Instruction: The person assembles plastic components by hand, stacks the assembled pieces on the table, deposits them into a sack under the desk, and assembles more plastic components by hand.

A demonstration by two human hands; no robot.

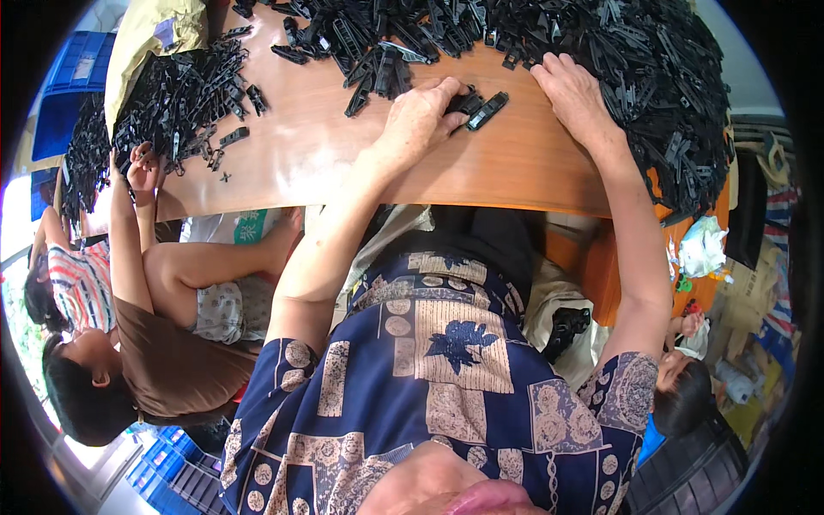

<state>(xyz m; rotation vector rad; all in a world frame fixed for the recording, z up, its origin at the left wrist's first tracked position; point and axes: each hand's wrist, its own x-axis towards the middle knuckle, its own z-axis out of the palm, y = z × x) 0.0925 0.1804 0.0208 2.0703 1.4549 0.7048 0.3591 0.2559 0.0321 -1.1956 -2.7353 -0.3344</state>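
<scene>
My left hand [421, 120] is closed, thumb and fingers pinching a small black plastic part [466, 101] just above the wooden table [326, 146]. Right against it is a longer, shiny black plastic part [487, 112], tilted on the tabletop. My right hand [571, 94] rests at the near edge of a big heap of black plastic parts [661, 94]. Its fingers are bent, slightly apart, and nothing shows in them; the undersides of the fingertips are hidden. A few loose parts [511, 58] lie beside those fingertips.
Another pile of black parts [184, 94] spreads at the table's left, beside a yellowish sack [159, 34]. A person in a brown top [184, 360] works there. Blue crates [81, 64] stand at far left. Below the right edge hangs a white plastic bag [704, 247].
</scene>
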